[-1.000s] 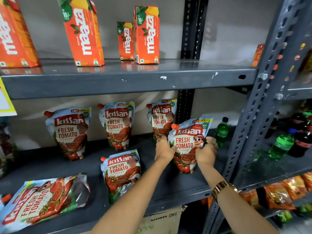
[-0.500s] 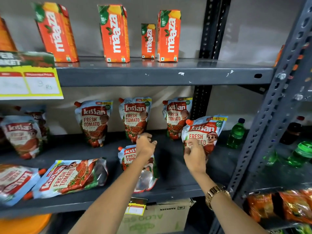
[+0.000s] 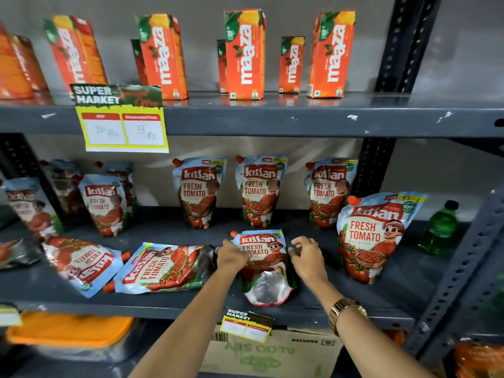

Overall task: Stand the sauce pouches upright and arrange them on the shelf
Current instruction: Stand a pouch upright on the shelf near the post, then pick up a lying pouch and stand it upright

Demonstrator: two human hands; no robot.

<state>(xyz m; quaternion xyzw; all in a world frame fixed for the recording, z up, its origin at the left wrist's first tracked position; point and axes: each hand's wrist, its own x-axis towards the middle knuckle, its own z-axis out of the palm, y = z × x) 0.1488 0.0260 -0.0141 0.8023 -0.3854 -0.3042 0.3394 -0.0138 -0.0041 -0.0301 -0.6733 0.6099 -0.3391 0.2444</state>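
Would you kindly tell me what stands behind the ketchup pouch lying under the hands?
Behind the flat ketchup pouch three Kissan pouches stand upright along the back wall. The left hand covers part of its label; nothing under it is visible.

Bare forearms without sleeves, gold link watch (image 3: 344, 312) on right wrist, ring on left hand (image 3: 231, 256)

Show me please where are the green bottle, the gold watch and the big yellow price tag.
green bottle (image 3: 438, 232), head view, on its body.
gold watch (image 3: 344, 312), head view, on its band.
yellow price tag (image 3: 124, 130), head view, between its two white price boxes.
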